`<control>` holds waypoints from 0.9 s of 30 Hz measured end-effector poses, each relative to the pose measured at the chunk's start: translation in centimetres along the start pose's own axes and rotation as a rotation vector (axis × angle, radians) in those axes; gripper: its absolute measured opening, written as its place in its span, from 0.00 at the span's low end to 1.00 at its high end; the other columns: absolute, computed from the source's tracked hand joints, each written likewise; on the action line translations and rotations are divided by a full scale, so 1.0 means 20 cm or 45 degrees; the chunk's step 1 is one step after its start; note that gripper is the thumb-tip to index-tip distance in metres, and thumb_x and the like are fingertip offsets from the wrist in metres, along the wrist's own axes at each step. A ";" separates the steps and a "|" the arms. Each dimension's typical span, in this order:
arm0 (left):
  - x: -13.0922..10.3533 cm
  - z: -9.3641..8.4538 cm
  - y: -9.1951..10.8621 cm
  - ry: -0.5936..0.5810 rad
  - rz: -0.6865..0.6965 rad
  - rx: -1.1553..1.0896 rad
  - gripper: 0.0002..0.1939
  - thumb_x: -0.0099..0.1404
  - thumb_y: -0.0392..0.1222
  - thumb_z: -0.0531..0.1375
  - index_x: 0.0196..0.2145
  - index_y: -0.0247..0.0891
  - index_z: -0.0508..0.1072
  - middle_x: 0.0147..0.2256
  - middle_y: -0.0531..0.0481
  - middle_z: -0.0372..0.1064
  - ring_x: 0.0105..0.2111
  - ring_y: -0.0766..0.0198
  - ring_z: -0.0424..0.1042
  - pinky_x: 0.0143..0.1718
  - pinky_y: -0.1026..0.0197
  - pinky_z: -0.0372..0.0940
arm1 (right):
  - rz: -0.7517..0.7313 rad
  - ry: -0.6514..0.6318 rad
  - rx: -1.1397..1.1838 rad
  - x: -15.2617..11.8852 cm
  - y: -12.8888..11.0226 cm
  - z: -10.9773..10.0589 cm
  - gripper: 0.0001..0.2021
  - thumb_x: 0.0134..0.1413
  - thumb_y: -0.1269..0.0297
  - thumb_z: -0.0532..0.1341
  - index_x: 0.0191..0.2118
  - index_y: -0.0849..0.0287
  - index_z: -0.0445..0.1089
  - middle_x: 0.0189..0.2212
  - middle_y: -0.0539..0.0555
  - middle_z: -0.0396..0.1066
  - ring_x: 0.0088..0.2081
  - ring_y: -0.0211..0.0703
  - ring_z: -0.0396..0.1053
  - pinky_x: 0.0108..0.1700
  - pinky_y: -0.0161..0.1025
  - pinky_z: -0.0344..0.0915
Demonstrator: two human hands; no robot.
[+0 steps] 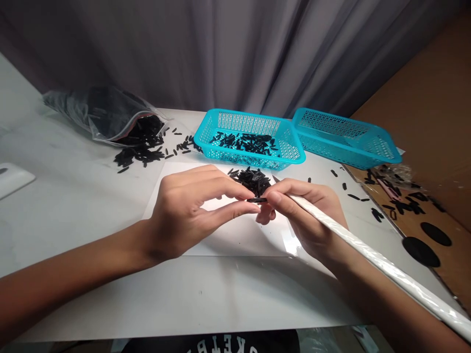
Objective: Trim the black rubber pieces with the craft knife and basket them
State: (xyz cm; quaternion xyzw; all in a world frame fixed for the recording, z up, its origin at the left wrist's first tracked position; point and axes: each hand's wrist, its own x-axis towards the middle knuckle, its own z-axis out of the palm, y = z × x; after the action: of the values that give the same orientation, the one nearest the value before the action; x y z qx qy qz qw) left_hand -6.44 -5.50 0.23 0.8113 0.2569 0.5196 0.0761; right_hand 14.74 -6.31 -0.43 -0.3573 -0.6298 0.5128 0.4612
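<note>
Over a white sheet (pixel 221 240), my left hand (pixel 184 211) pinches a small, narrow black piece (pixel 256 200) between thumb and fingertips. My right hand (pixel 309 211) is closed around a long white-handled tool (pixel 342 230), whose thin dark pointed tip shows just above the fingers. The right thumb and fingertips meet the right end of the black piece. Right behind the fingertips lies a heap of similar black pieces (pixel 253 180), partly covered by the hands. The black piece's exact kind cannot be made out.
A blue basket (pixel 250 158) with black pieces stands behind the heap, beside a second blue basket (pixel 349 154). At left, an open plastic bag (pixel 106 113) spills black pieces. Brown board (pixel 434 220) at right carries black scraps and two dark discs. A white object (pixel 14 177) sits far left.
</note>
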 end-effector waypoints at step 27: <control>-0.14 0.15 -0.24 -0.751 -0.146 0.240 0.09 0.70 0.36 0.62 0.47 0.36 0.76 0.47 0.45 0.75 0.48 0.54 0.72 0.49 0.51 0.70 | -0.015 0.079 -0.256 0.12 -0.06 -0.17 0.16 0.57 0.42 0.65 0.42 0.47 0.78 0.25 0.52 0.74 0.31 0.47 0.75 0.32 0.47 0.70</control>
State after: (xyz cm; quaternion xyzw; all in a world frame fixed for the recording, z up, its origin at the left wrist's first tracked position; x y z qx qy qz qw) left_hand -6.35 -2.38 -5.25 0.9147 0.3161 0.2309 0.1009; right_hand 17.13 -3.24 1.38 -0.4137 -0.6656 0.4329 0.4455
